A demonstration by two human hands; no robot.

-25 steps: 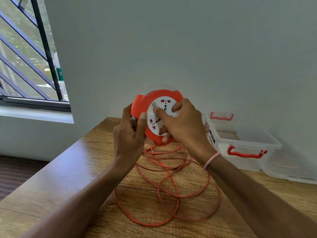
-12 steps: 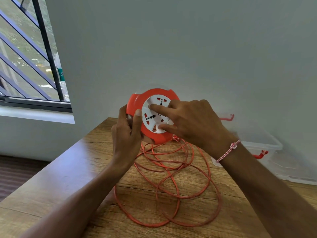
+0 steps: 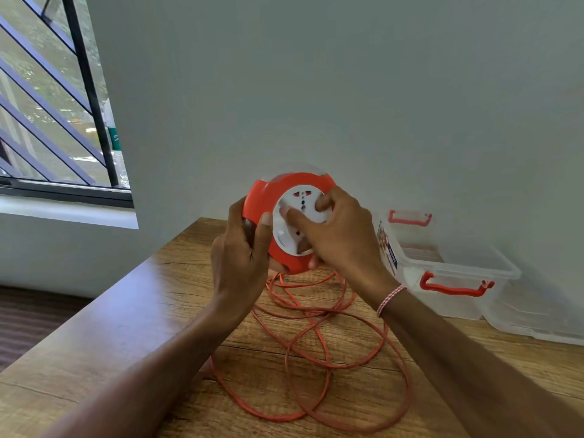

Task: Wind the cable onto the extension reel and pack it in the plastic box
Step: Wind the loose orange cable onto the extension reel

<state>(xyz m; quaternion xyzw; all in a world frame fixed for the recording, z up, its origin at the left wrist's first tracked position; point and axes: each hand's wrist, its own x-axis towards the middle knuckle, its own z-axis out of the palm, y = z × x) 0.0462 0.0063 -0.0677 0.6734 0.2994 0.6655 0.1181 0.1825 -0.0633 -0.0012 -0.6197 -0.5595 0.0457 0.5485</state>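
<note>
- Both hands hold the extension reel (image 3: pixel 264 197) up in the middle of the frame, above the table (image 3: pixel 110 327).
- Left hand (image 3: pixel 240 257): fingers curled behind the reel's left rim, thumb laid on the orange front, forearm rising from the lower left.
- Right hand (image 3: pixel 343 240): fingers bent and pressed onto the white socket face (image 3: pixel 303 200), thumb tucked under the lower edge; a pink-and-white wristband (image 3: pixel 390 300) sits on its wrist.
- Cable (image 3: pixel 316 343): orange, hanging from under the reel and lying in loose overlapping loops on the wood at lower centre, between the two forearms.
- Plastic box (image 3: pixel 448 306): clear, open, with red handles (image 3: pixel 455 287), standing on the table at centre right against the wall, just right of the right hand, which covers its near corner.
- Clear lid (image 3: pixel 537 324): flat on the table, right of the box at the frame's edge.
- Barred window (image 3: pixel 47 105): upper left, well apart from the table.
</note>
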